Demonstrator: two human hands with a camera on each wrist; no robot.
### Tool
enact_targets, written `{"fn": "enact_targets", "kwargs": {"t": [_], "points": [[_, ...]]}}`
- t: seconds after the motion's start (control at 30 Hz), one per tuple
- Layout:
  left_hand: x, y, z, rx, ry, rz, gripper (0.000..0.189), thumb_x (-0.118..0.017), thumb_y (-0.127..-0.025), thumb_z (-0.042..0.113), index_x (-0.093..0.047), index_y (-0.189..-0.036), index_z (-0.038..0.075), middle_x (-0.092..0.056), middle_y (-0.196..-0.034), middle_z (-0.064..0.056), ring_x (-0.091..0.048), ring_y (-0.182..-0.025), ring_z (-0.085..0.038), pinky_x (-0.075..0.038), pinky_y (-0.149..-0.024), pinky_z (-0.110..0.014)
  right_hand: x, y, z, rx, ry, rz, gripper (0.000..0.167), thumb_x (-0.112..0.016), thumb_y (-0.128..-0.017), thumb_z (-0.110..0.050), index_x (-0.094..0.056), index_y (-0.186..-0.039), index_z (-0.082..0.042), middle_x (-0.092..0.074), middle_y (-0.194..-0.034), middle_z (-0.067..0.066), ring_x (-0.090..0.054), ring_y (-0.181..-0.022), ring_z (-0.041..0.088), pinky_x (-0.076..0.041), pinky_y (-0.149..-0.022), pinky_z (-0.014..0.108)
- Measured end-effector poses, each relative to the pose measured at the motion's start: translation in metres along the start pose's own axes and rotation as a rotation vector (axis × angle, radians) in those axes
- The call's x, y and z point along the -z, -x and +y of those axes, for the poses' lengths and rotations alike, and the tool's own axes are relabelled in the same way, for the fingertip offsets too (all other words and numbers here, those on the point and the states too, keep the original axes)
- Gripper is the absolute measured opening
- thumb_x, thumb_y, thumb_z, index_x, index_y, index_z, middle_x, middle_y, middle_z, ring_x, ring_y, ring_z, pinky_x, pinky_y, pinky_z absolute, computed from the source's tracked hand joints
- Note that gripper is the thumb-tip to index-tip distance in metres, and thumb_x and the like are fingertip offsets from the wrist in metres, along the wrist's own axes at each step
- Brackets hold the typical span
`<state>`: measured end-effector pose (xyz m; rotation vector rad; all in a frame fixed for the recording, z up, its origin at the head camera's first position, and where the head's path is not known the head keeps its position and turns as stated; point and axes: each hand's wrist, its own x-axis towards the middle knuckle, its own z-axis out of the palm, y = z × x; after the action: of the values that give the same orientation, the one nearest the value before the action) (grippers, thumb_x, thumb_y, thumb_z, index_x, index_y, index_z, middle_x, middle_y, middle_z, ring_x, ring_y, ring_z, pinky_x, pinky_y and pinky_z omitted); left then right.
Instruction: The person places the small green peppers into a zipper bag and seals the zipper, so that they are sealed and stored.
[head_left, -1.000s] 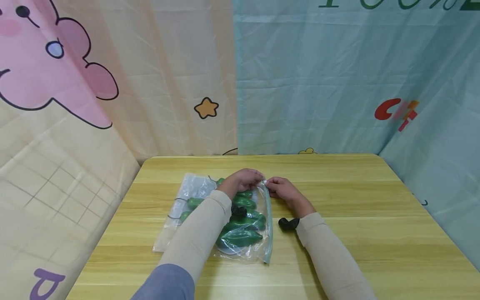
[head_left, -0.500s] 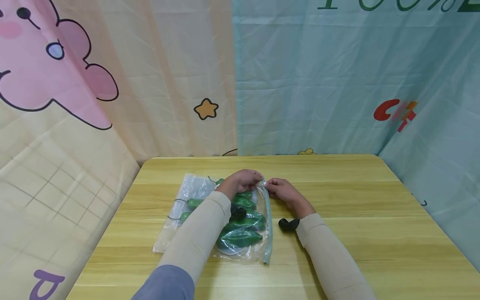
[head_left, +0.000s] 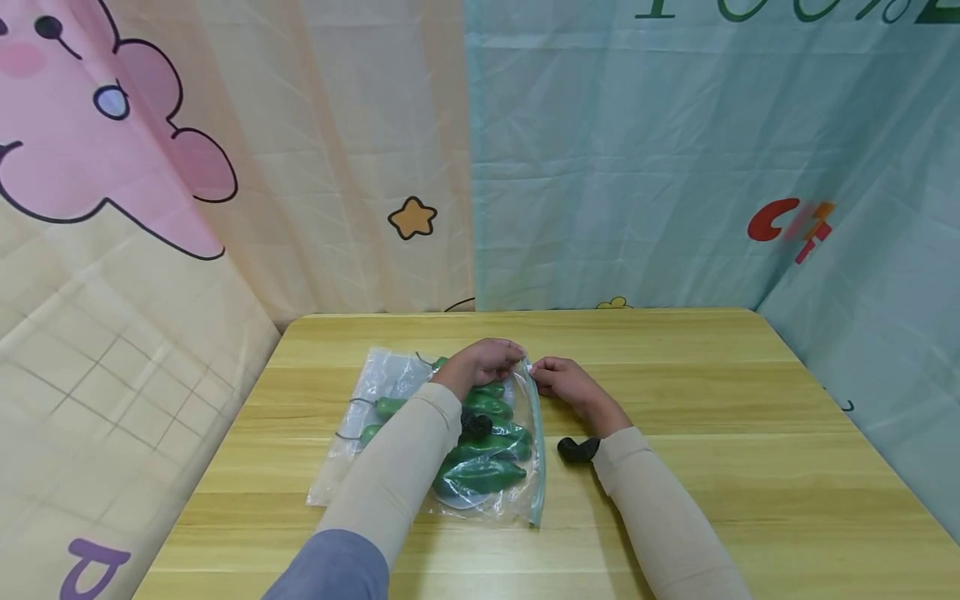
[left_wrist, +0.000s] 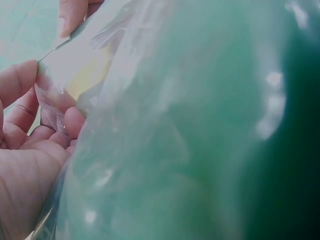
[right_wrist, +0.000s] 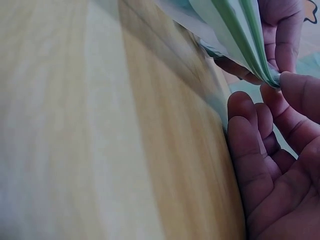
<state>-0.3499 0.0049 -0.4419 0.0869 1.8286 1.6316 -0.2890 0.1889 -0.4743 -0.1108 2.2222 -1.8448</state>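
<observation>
A clear zip bag (head_left: 337, 475) lies on the table with several green peppers (head_left: 480, 477) inside, their thin stems toward the left. Its pale green zip strip (head_left: 537, 475) runs down the right side. At the strip's far end my left hand (head_left: 487, 361) pinches the bag's corner, the forearm crossing over the bag. My right hand (head_left: 566, 380) meets it from the right, thumb and forefinger pinching the tip of the zip. Up close in the right wrist view, the green ridges of the zip (right_wrist: 250, 40) converge at these fingertips. Plastic film (left_wrist: 95, 65) stretches from the left fingers (left_wrist: 20, 82).
Under the lowest pepper shows the edge of a pale round thing (head_left: 461, 502). The wooden table (head_left: 712, 400) extends to the right of the bag. Printed curtains (head_left: 600, 167) hang behind and at both sides. Black wrist devices (head_left: 577, 450) stick out from the sleeves.
Both hands stay at the far end of the zip with almost no movement. The bag and peppers lie as before; the head view has shifted very slightly.
</observation>
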Motion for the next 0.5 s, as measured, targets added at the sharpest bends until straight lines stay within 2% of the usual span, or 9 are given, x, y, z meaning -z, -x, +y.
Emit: {"fn": "enact_targets", "kwargs": {"t": [0.33,0.5], "points": [[0.0002,0.0002,-0.0037,-0.002,0.019,-0.014,0.010,-0.053,-0.102,0.010,-0.061,-0.097,0.006,-0.053,-0.081,-0.002,-0.048,-0.072,-0.014,-0.041,-0.065,-0.024,0.0006,0.0011,0.0055,-0.011,0.013,-0.010,0.021,-0.053,-0.102,-0.014,-0.064,-0.104,0.003,-0.062,-0.100,0.007,-0.058,-0.091,0.016,-0.052,-0.082,0.028],[0.0024,-0.0001,-0.0027,-0.021,0.024,0.015,0.010,-0.053,-0.102,0.011,-0.061,-0.099,0.005,-0.053,-0.081,-0.003,-0.047,-0.070,-0.014,-0.041,-0.063,-0.024,0.0001,-0.0004,0.0042,0.015,0.013,-0.006,0.022,-0.054,-0.102,-0.016,-0.065,-0.104,0.003,-0.062,-0.100,0.006,-0.057,-0.092,0.016,-0.051,-0.081,0.027]]}}
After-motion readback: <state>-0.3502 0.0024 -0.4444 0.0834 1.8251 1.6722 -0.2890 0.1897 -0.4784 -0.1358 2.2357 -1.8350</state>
